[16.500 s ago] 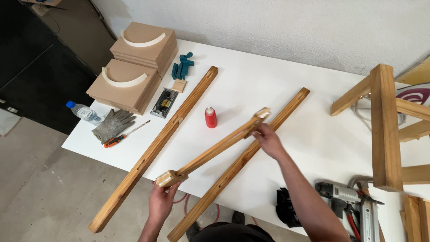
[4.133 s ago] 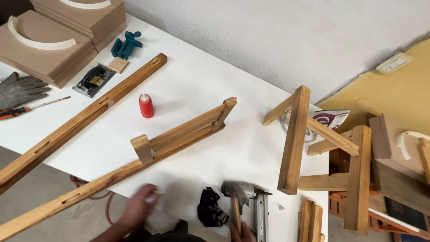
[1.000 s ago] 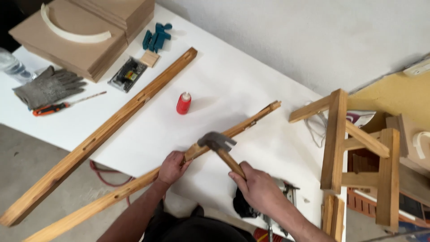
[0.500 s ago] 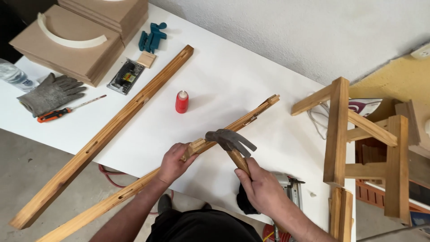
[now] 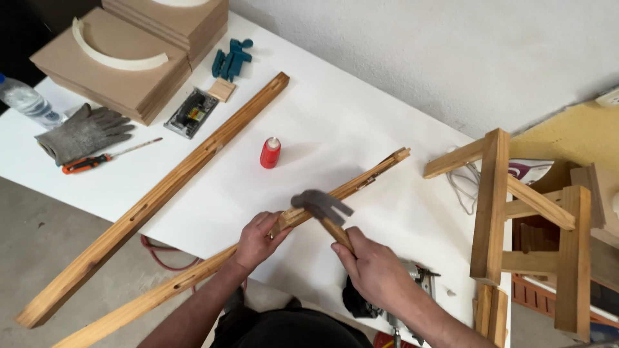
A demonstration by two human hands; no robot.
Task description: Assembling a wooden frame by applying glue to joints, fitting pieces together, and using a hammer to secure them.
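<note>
Just below the middle of the frame, the left hand (image 5: 258, 240) is wrapped around the near end of a short wooden rail (image 5: 345, 187), fingers curled tight over the wood. The rail runs up and to the right, its far end near the frame's centre right on the white table (image 5: 335, 109). The right hand (image 5: 373, 265) is clenched around the wooden handle of a hammer (image 5: 322, 209); the grey steel head is blurred and sits right over the rail end beside the left hand, though whether it touches the wood is hard to tell.

A second, longer slat (image 5: 155, 293) lies beneath the left forearm and runs off toward the lower left. A thicker beam (image 5: 161, 193) lies parallel to it, stretching from lower left to the upper middle. Between the beam and the rail stands a small red bottle (image 5: 270, 153) with a white cap.

In the upper left sit stacked brown boards (image 5: 129, 58) with a pale curved strip on top. Beside them lie a flat rectangular blister pack (image 5: 191, 113) with a dark insert, a small square wood block (image 5: 222, 89) and a teal clamp (image 5: 231, 59). At the left edge are a grey glove (image 5: 84, 132), an orange-handled screwdriver (image 5: 97, 158) and a clear plastic water bottle (image 5: 26, 103). A wooden frame (image 5: 509, 212) stands at the right.
</note>
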